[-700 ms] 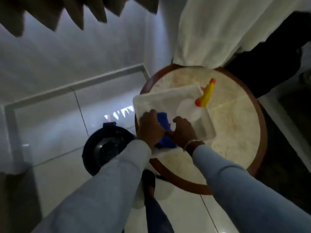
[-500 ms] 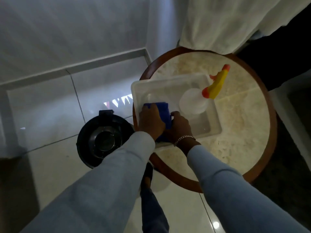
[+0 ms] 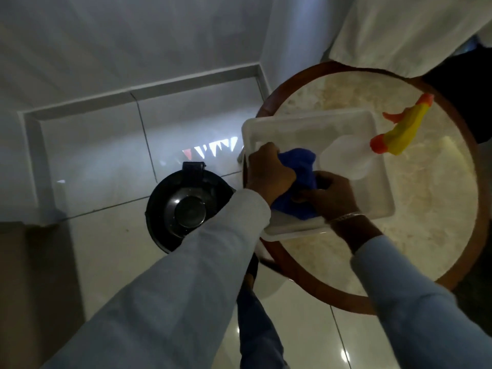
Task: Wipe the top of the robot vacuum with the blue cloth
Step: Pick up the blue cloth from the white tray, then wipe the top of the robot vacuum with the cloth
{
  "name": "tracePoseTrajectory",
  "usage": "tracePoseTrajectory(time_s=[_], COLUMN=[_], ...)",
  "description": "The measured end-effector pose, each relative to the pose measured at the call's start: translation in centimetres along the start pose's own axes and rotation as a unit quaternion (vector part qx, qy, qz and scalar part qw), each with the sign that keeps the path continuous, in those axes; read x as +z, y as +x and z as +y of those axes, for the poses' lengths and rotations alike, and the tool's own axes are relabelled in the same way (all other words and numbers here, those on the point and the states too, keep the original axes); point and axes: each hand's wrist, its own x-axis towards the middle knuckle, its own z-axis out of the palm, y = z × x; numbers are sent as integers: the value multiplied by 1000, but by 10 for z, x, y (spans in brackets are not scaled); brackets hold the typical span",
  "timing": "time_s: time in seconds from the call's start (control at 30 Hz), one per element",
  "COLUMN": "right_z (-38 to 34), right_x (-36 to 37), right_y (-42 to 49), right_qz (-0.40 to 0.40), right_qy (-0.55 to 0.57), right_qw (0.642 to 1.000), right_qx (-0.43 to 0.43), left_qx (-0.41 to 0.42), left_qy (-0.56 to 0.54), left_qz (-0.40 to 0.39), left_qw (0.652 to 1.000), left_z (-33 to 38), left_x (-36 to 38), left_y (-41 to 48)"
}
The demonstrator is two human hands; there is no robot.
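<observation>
The blue cloth lies bunched in the near left part of a white plastic tray on a round table. My left hand is closed over the cloth's left side. Fingers of my right hand pinch its lower right part. The black round robot vacuum sits on the tiled floor to the left of the table, and my left sleeve covers its near right part.
A translucent spray bottle with a yellow and orange trigger head lies in the tray. The round marble-topped table has a wooden rim. White fabric hangs beyond it. My leg stands between vacuum and table. A wall skirting borders the floor.
Both hands have closed more tightly on the cloth and gathered it from a flat fold into a bunch. The camera has tilted down and nearer to the tray.
</observation>
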Motion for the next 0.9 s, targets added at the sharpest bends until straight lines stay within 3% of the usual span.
tracePoseTrajectory(time_s=[0.17,0.33,0.47,0.57,0.7,0.8,0.9], right_z=[-48,-93,-82,-54,-21,5,30], right_x=[0,65,138,189,230,251,268], right_y=[-21,-36,-35,-25,-4,16,32], right_qz=[-84,-131,-165,-159,-22,43,64], right_qy=[157,128,133,84,-31,-136,-214], right_qw=[984,979,972,978,983,963,934], right_qx=[-19,-94,-103,-108,-177,-227,-278], left_qx=[-5,3,20,41,40,87,119], left_qy=[-136,-213,-256,-192,21,164,229], left_qz=[3,50,69,80,45,-6,-45], left_qw=[991,976,964,977,998,983,965], left_z=[-20,-81,-154,-211,-301,-362,-394], left_x=[-56,-109,-128,-129,-121,-113,-108], left_y=[-17,-42,-42,-26,-10,-4,10])
